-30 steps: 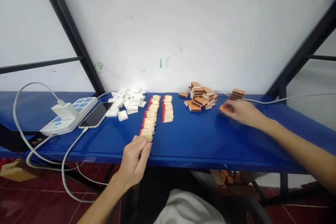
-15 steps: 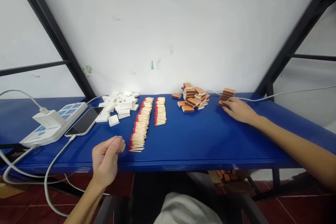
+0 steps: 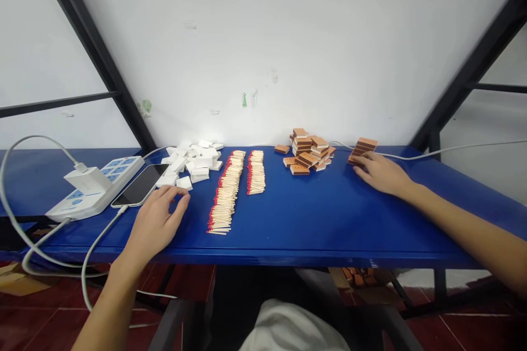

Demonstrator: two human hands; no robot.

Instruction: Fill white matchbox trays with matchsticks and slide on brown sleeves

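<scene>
My left hand (image 3: 158, 222) is open, thumb apart from the fingers, above the table's left part. Its fingertips reach the near edge of a white matchbox tray (image 3: 184, 182); I cannot tell whether they touch. More white trays (image 3: 201, 162) lie in a loose heap behind it. At the right, my right hand (image 3: 381, 173) is closed at the bottom of a stack of brown matchboxes (image 3: 363, 146), thumb low and fingertips partly hidden. Between the hands lie a long row of red-tipped matches (image 3: 225, 192) and a shorter row of matches (image 3: 256, 173).
Brown and white matchboxes (image 3: 302, 154) are piled near the wall. A phone (image 3: 140, 185) on a cable and a white power strip (image 3: 96, 189) with a charger (image 3: 88, 180) lie at the left of the blue table (image 3: 313, 225). Black frame posts (image 3: 99, 60) flank it.
My left hand has opened from a fist and moved forward to the white trays. My right hand has stayed at the brown stack. The view has shifted slightly.
</scene>
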